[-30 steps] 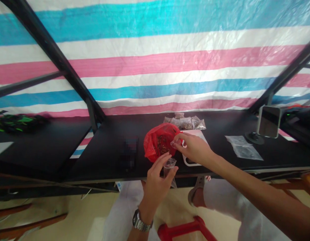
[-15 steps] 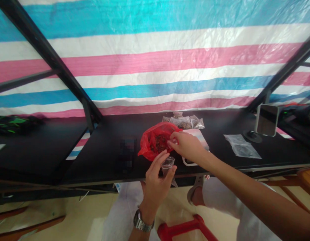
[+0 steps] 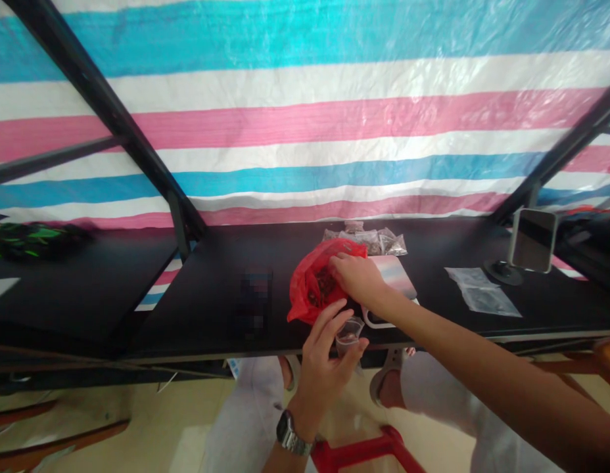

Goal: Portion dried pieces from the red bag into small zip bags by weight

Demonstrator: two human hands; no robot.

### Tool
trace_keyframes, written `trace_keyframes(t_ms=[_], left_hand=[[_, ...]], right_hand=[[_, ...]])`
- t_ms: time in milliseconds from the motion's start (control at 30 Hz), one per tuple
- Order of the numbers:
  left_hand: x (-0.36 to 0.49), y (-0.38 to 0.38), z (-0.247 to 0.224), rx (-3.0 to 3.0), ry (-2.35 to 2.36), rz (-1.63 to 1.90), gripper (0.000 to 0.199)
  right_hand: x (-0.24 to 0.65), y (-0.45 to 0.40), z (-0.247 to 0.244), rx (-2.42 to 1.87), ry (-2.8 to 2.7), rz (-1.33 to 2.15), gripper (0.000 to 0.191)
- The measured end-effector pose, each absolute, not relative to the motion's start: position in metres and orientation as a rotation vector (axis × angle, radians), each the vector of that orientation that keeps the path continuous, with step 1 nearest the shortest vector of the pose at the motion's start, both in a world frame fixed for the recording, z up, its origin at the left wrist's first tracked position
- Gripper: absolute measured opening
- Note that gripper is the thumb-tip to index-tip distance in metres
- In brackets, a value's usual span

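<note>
My right hand (image 3: 357, 277) reaches over the mouth of a red plastic bag (image 3: 307, 292), its fingertips at the dark brown pieces (image 3: 325, 286) inside. Whether those fingers pinch anything is hidden. My left hand (image 3: 319, 371), with a metal wristwatch (image 3: 291, 433), holds a small clear plastic bag (image 3: 349, 335) open just below the red bag, at the table's front edge. The red bag rests on a black table (image 3: 187, 302), partly against a white flat tray (image 3: 394, 276) under my right wrist.
Several small clear packets (image 3: 369, 242) lie behind the red bag. To the right are a flat clear packet (image 3: 480, 293) and a phone on a stand (image 3: 530, 240). A blurred object (image 3: 253, 302) lies to the left. A striped tarp (image 3: 305, 125) hangs behind the table.
My right hand has moved left and down, from the red bag's edge to its mouth. My left hand and the clear bag have shifted right and down. The red bag has shifted slightly.
</note>
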State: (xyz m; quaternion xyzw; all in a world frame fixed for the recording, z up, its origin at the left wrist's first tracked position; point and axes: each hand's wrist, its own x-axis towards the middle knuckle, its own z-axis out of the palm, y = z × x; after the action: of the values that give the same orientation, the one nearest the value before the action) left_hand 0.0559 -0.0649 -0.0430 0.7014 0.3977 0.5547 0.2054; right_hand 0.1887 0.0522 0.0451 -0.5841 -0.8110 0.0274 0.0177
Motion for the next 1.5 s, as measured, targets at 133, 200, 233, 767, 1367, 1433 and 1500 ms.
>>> trace_keyframes(t_ms=[133,200,233,767,1367,1433,1500], left_hand=[[0.055,-0.061,-0.045,1.914,1.152,1.504,0.033],[0.055,-0.060,-0.046,1.900,1.138,1.496,0.033],[0.055,-0.060,-0.046,1.889,1.131,1.489,0.033],[0.043,-0.063,-0.044,1.825,1.061,1.522,0.031],[0.044,-0.068,-0.044,1.833,0.980,1.531,0.031],[0.043,-0.069,-0.043,1.847,0.973,1.543,0.030],[0.043,-0.069,-0.043,1.858,0.969,1.555,0.028]], right_hand=[[0.188,0.056,0.038,-1.865,-2.414,0.200,0.023],[0.188,0.057,0.036,-1.836,-2.377,0.312,0.020],[0.188,0.057,0.035,-1.807,-2.370,0.363,0.019],[0.178,0.059,0.035,-1.595,-2.478,0.389,0.014],[0.170,0.053,0.044,-1.585,-2.594,0.104,0.025],[0.170,0.052,0.047,-1.576,-2.594,0.089,0.026],[0.170,0.051,0.047,-1.548,-2.606,0.120,0.025]])
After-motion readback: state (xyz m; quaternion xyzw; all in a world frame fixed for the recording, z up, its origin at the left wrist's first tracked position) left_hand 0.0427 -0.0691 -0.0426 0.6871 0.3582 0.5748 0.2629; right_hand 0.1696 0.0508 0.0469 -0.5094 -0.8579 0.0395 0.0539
